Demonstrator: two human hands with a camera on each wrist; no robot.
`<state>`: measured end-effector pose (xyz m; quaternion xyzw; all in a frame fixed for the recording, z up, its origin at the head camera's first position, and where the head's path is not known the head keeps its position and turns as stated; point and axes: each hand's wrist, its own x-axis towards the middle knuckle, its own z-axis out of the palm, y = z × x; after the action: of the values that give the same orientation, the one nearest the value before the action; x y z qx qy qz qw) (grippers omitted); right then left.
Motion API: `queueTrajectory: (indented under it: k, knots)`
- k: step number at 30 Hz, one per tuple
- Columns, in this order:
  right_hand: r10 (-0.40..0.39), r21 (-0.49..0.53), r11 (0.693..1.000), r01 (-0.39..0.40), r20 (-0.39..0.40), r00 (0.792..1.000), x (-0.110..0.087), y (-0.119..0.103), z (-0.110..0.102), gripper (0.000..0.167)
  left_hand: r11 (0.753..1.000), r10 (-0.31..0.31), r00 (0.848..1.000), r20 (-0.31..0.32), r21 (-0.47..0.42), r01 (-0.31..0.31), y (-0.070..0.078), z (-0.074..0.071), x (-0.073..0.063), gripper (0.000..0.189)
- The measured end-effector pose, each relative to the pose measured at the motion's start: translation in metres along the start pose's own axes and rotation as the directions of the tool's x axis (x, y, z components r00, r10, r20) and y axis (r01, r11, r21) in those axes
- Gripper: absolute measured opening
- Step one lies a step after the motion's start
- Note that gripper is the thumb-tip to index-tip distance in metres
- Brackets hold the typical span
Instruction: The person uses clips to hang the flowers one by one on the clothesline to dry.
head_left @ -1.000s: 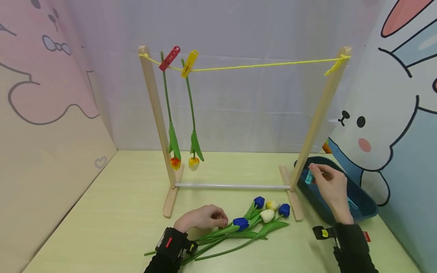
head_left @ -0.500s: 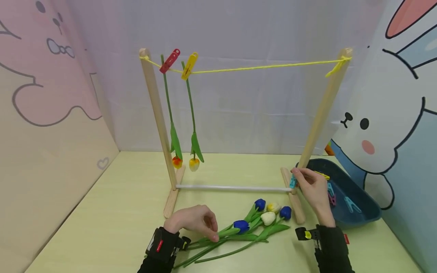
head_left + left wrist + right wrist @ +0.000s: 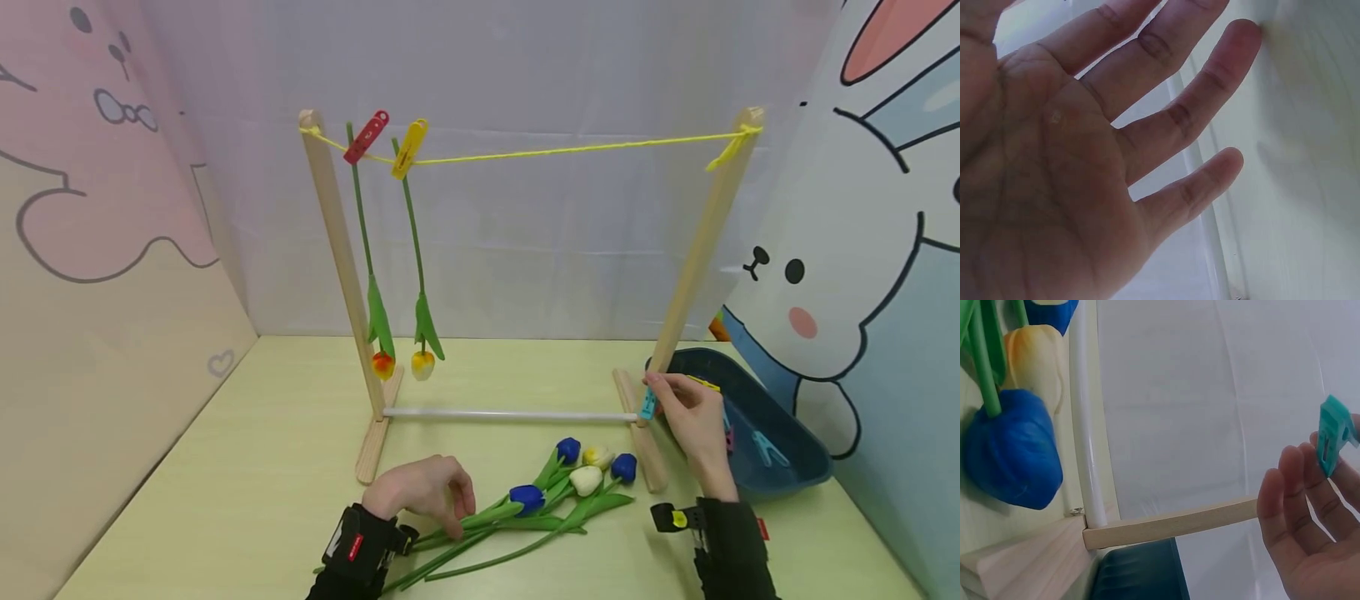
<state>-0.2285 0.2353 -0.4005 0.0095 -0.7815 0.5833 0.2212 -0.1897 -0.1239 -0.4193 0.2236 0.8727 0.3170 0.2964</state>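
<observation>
In the head view, my right hand (image 3: 693,421) pinches a teal clothespin (image 3: 648,404) just in front of the frame's right post. The right wrist view shows the same clothespin (image 3: 1333,434) between thumb and fingers. My left hand (image 3: 427,490) hovers at the stems of a bunch of artificial tulips (image 3: 536,521), its fingertips by a green leaf. Its fingers (image 3: 1179,122) are spread loosely in the left wrist view; thumb and index tips are out of that view. Blue, white and yellow blooms lie to the right. A red clothespin (image 3: 367,137) and a yellow clothespin (image 3: 409,149) each hang one tulip from the cord.
A yellow cord (image 3: 555,152) runs between two wooden posts (image 3: 697,250), joined low down by a white rod (image 3: 510,414). Behind the right hand stands a dark blue basin (image 3: 806,475) with several clothespins. A white curtain (image 3: 525,250) hangs behind; cartoon panels flank the table.
My right hand has come left out of the basin with the teal clothespin, to the right post. My left hand has shifted slightly down and left over the tulip stems.
</observation>
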Motion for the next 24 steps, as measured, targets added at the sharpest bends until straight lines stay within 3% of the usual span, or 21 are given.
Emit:
queueTrajectory:
  k: [24]
  knots:
    - [-0.018,-0.026,0.999,0.019,0.028,0.999,0.000,0.001,-0.001,0.025,0.997,0.075,0.997,-0.012,0.033,-0.074,-0.010,-0.010,-0.003,0.012]
